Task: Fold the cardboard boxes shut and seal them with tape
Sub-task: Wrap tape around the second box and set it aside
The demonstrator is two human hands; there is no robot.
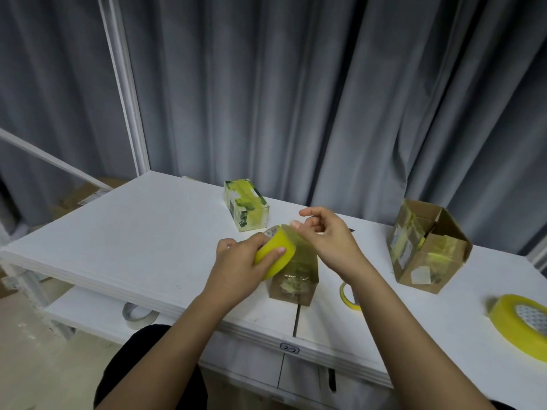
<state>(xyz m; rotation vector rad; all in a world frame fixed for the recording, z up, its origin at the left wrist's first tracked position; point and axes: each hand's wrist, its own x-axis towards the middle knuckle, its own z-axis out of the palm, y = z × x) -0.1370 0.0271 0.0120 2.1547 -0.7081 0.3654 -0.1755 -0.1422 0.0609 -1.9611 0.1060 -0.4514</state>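
the left hand [242,261] and tape roll [275,255] hide the top of the small box [293,287] below the fingers. right of the right hand [328,241], the picture's edge cuts off a second roll [521,324].

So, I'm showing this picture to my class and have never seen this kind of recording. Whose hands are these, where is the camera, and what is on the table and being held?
No machine here: a person wears a camera on the head, looking forward and down, so you see their own two arms reaching in from the bottom. There is only this one view.

The left hand holds a yellow tape roll in its grip. The right hand pinches the loose tape end and draws a clear strip over a small cardboard box on the white table.

Also on the table: a taped whitish box further back, an open cardboard box to the right, a thin yellow tape ring and a big yellow tape roll at the right edge. A pale tape roll lies on the lower shelf.
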